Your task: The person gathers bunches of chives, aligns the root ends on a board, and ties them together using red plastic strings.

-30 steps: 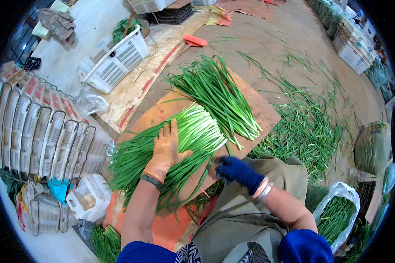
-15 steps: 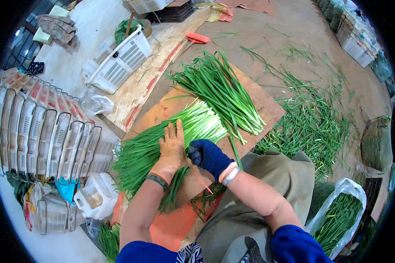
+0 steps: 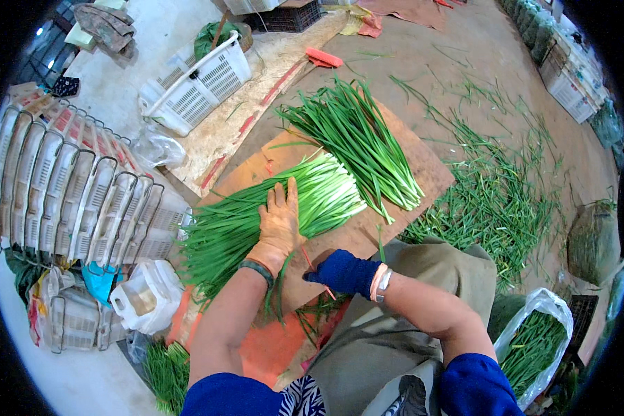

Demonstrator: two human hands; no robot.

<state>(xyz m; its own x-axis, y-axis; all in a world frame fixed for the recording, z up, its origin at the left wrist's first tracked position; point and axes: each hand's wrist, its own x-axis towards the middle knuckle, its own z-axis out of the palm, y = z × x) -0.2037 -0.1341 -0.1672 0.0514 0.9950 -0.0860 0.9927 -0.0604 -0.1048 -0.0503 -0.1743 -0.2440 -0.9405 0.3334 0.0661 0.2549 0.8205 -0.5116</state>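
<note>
A broad bunch of garlic chives (image 3: 236, 201) lies on a brown board (image 3: 426, 173), its pale stem ends pointing right. My left hand (image 3: 279, 225), in a tan-orange glove, rests flat on the bunch with fingers stretched out. Just right of it, my right hand (image 3: 343, 272), in a dark blue knitted glove, is closed near the board's front edge. A thin red tie (image 3: 306, 256) runs from beside my left palm to the right fingertips, and they pinch it. Behind, a second bunch of chives (image 3: 357, 142) lies on the board, touching nothing of mine.
Loose chive leaves (image 3: 489, 204) litter the floor at right. A clear plastic bag (image 3: 558, 305) holding chives stands at lower right. Stacked white crates (image 3: 69, 187) and a white jug (image 3: 145, 298) are at left. A white basket (image 3: 201, 87) and red-handled tool (image 3: 324, 57) lie beyond.
My right hand has moved away from the bunch, toward me and slightly right, drawing the red tie with it. My left hand stays on the chives, shifted slightly right in view.
</note>
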